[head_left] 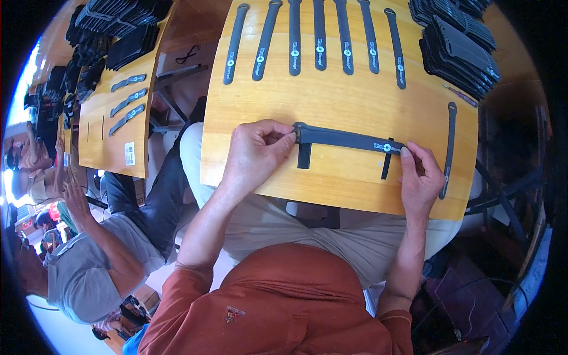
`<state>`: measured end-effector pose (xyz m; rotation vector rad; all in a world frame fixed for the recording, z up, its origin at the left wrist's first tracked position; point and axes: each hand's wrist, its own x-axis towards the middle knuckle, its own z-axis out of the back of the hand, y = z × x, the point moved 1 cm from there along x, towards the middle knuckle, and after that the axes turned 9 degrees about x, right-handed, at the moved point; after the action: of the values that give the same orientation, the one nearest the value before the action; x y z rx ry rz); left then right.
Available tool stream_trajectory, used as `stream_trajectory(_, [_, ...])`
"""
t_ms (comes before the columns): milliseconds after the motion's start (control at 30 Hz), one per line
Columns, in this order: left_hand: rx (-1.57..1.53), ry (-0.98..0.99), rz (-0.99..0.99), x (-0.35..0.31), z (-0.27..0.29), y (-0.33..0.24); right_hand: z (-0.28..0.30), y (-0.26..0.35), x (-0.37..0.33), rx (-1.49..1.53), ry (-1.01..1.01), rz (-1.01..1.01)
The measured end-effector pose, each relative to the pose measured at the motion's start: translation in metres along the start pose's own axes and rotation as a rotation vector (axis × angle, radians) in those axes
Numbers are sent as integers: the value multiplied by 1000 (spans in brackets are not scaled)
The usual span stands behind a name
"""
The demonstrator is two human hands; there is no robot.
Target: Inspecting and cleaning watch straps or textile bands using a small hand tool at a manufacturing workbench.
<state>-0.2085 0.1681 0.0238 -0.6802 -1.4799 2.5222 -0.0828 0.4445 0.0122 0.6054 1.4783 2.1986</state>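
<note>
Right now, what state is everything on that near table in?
Held strap: out straight, sideways, one end in each hand.
Left hand: pinching its left end.
Right hand: gripping its right end.
Two black strips: partly covered by that strap.
Seven straps in a row: laid out singly, apart.
Lone strap: lying lengthwise near the right edge.
Dark pile: stacked.
Slim tool: lying beside the pile.

From head height, one fisheye view looks steeply down over the wooden table (355, 106) close below.
</note>
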Motion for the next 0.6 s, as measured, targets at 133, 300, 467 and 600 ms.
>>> stream_trajectory(133, [8, -1, -5, 0, 0, 0, -1, 2, 0, -14, 1, 1])
stream_trajectory(300, [15, -2, -1, 1, 0, 0, -1, 2, 0, -43, -10, 15])
stream_trajectory(467, [43, 1, -13, 1, 0, 3, -1, 1, 0, -52, -11, 32])
stream_trajectory(600, [44, -5, -32, 1, -1, 4, -2, 0, -1, -23, -13, 4])
